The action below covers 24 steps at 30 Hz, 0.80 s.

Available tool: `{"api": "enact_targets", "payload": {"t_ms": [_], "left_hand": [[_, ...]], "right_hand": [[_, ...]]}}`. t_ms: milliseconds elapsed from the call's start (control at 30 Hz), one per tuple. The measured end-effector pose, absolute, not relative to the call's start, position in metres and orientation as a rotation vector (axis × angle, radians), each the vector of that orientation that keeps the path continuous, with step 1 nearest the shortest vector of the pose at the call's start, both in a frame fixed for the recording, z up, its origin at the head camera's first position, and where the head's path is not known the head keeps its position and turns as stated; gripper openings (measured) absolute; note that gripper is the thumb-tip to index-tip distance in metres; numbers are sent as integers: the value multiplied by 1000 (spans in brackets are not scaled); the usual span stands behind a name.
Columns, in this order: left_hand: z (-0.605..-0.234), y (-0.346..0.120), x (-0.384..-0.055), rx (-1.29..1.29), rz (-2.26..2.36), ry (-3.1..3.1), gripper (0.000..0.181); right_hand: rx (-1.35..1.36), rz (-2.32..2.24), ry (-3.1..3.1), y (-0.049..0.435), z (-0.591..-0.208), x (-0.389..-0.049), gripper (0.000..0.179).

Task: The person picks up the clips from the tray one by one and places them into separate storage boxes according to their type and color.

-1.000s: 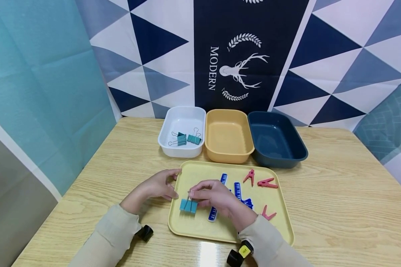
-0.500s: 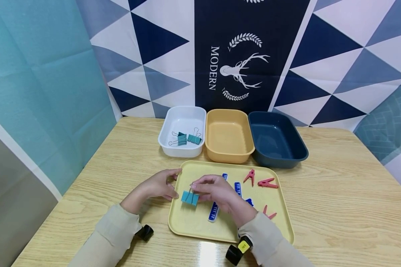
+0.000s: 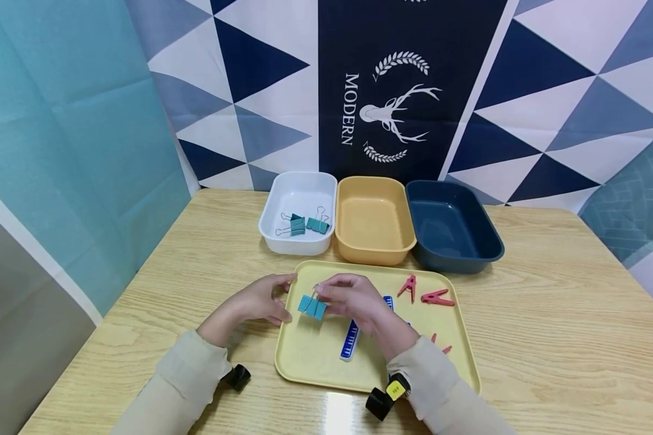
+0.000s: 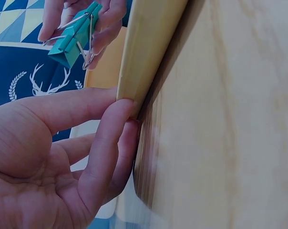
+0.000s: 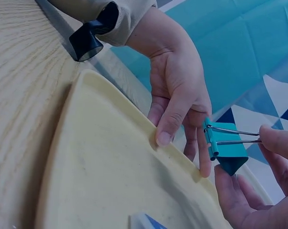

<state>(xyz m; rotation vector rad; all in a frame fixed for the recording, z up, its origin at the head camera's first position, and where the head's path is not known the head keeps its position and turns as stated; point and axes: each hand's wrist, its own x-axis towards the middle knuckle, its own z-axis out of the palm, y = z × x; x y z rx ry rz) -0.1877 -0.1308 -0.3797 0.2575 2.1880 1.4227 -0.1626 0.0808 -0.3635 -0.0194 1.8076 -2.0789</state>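
My right hand [image 3: 356, 300] pinches a teal binder clip [image 3: 312, 307] by its wire handles, above the left part of a yellow tray [image 3: 310, 365]. In the right wrist view the clip [image 5: 228, 143] hangs beside the tray's rim, with a finger below its body. My left hand [image 3: 257, 300] grips the tray's left rim, the thumb inside and other fingers outside. Blue-and-white ruler-like pieces [image 3: 350, 340] lie on the tray, partly hidden by my right hand. Red clothespins [image 3: 438, 297] lie at its right side; one is mostly covered by my right forearm.
Behind the tray stand a white bin [image 3: 296, 244] with teal binder clips [image 3: 318, 226] in it, a yellow-orange bin [image 3: 375, 257] and a dark blue bin [image 3: 457, 264], side by side. A patterned cloth [image 3: 274, 90] hangs behind the table [image 3: 555, 314].
My right hand has lifted the binder clip and carried it a little away from me, towards the bins. My left hand has stayed at the tray's rim.
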Motion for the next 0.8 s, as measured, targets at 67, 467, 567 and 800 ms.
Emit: {"api": "enact_targets", "payload": {"t_ms": [67, 467, 567, 800], "left_hand": [[-380, -131, -188, 254, 1419, 2191, 85], [-379, -131, -187, 270, 1426, 2177, 86], [-379, -131, -187, 268, 1430, 2172, 86], [-380, -132, -188, 278, 1434, 2165, 87]], "right_hand": [[-4, -2095, 1807, 81, -363, -164, 3], [97, -2180, 1831, 80, -355, -172, 12], [107, -2202, 1823, 79, -355, -175, 16], [167, -2215, 1817, 81, -351, -182, 19]]}}
